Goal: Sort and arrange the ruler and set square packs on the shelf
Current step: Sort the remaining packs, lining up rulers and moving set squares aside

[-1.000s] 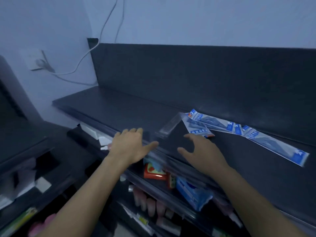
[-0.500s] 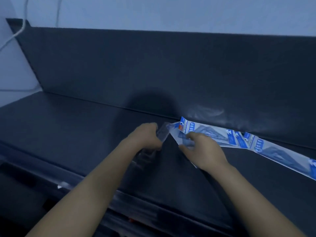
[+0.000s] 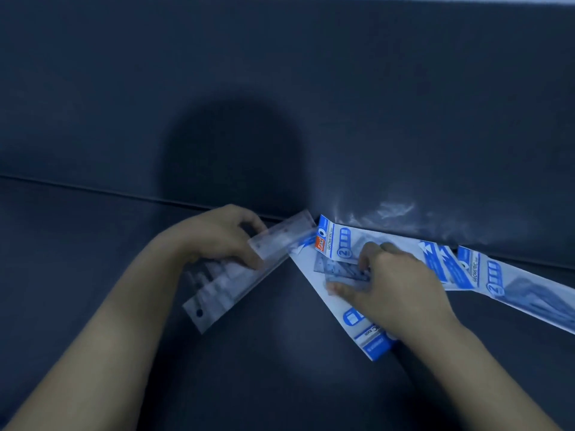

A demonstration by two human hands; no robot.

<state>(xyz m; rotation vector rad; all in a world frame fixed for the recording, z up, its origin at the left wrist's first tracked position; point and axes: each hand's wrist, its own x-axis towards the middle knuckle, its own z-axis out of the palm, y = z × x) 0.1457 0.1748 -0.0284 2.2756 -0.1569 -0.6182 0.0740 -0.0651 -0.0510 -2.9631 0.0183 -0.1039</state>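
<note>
Head view, and it's early in the sort: the left hand (image 3: 219, 239) has the clear ruler pack (image 3: 236, 278) closed in its grip, fingers curled over the top edge and thumb underneath. The pack runs diagonally, its hang-hole end pointing back toward the person and its far end nearly at the back panel (image 3: 404, 104). I can't tell whether it's lifted off the shelf (image 3: 280, 368).

Just right of that grip, the right hand (image 3: 395, 290) closes on the slanted set square pack (image 3: 351, 318), thumb pressed on its face and fingers curled over the upper edge. Under those fingers the pack's upper end tucks beneath the header of a second set square pack (image 3: 337, 244), which lies along the back panel. Further right of the grip, a third set square pack (image 3: 497, 281) overlaps the second one's tail.

By my read nothing is squared up yet; the rulers and set squares are just being parted, and the three blue packs need aligning.

As for contents, the clear sleeve shows a ruler's markings, and the blue packs' windows show pale transparent pieces, too blurred to count.
</note>
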